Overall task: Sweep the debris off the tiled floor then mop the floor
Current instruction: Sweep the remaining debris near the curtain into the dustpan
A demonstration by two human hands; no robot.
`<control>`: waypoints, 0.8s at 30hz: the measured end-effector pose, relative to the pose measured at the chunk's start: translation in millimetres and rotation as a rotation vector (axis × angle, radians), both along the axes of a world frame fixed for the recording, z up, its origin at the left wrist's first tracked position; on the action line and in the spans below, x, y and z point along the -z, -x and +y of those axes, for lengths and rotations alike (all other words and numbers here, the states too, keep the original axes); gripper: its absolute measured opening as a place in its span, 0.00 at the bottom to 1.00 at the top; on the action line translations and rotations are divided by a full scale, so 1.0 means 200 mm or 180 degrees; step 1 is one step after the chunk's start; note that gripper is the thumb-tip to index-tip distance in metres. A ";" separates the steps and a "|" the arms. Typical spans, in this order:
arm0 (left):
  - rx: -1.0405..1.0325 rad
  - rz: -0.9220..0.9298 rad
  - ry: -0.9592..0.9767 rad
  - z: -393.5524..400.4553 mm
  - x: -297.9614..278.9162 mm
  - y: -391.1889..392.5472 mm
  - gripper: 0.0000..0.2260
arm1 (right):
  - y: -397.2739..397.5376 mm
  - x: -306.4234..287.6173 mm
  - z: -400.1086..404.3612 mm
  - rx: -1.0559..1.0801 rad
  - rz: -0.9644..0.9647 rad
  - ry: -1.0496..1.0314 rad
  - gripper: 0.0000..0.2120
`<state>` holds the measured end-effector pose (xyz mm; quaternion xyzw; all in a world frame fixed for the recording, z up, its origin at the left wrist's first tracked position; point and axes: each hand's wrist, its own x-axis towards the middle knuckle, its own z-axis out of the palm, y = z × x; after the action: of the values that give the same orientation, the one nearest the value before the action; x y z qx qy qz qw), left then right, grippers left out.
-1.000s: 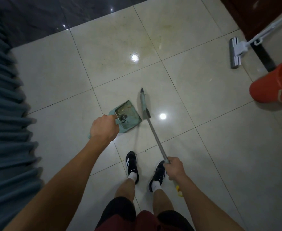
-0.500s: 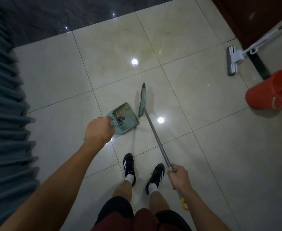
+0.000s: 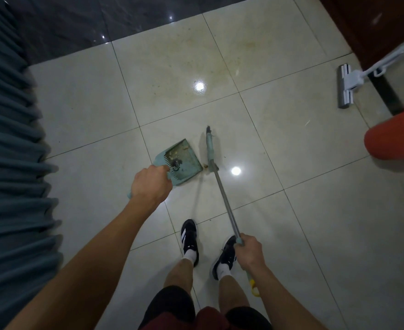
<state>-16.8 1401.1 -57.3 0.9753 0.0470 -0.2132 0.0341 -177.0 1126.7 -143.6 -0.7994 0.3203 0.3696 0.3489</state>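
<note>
My left hand point(image 3: 149, 184) grips the handle of a teal dustpan point(image 3: 184, 160) that rests on the cream tiled floor point(image 3: 303, 234). Crumbs and a dark clump lie inside the pan. My right hand point(image 3: 249, 251) holds the grey pole of a teal broom point(image 3: 210, 148). The broom head stands just right of the pan's open lip. A small brownish bit of debris point(image 3: 205, 166) lies between the lip and the broom. Faint dirty smears mark the tile beyond point(image 3: 196, 60).
A white flat mop point(image 3: 345, 85) leans at the upper right, beside a dark wooden door point(image 3: 363, 25). An orange bucket point(image 3: 394, 136) sits at the right edge. Grey-blue curtain folds point(image 3: 7, 151) fill the left side. My feet in black shoes point(image 3: 191, 241) stand below the pan.
The broom head has swept back toward the dustpan's lip and now stands close beside it. My left hand and the pan have hardly shifted.
</note>
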 end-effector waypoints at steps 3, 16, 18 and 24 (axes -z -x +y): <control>0.0156 0.0035 -0.0124 -0.02 -0.01 -0.03 0.14 | -0.01 0.01 0.09 0.0406 0.0032 -0.0233 0.10; 0.0299 0.0029 -0.0098 -0.08 -0.05 -0.05 0.12 | 0.02 -0.01 0.01 0.0686 -0.0104 -0.0425 0.17; 0.0297 0.0003 -0.0114 -0.07 -0.06 -0.06 0.12 | 0.03 -0.03 -0.02 0.0612 -0.0176 -0.0360 0.18; 0.0157 0.0011 -0.0233 -0.04 -0.04 -0.07 0.11 | 0.03 -0.06 -0.09 0.0382 -0.0303 -0.0119 0.14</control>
<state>-2.9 1392.3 -49.7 0.9764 0.0307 -0.2137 -0.0070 -183.1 1109.3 -131.4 -0.7888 0.3437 0.3154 0.4002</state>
